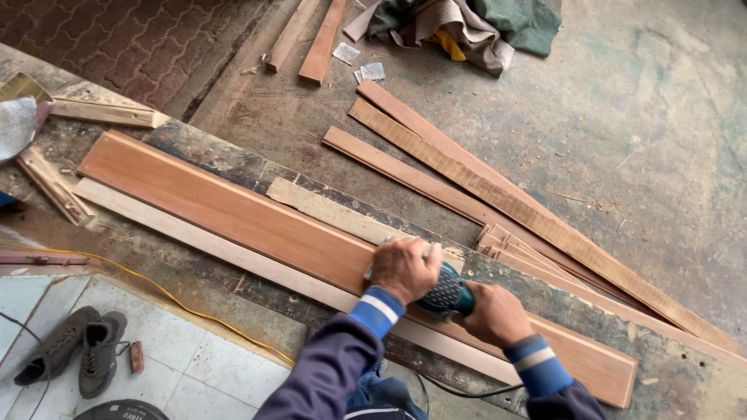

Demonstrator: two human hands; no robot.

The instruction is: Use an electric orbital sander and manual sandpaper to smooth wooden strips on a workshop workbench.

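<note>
A teal and black power sander (445, 294) sits flat on a long reddish-brown board (233, 210), gripped from both ends, near that board's right end, while the board lies flat along the bench (669, 365) beside a paler strip (179, 227) at the bench's near edge.

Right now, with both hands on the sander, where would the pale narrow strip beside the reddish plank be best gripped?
Probably at its far end, on the bench's left. The pale strip lies flat against the reddish plank, so only its near long edge and that end are free. Come from the near side; the left hand and right hand crowd the other stretch.
</note>
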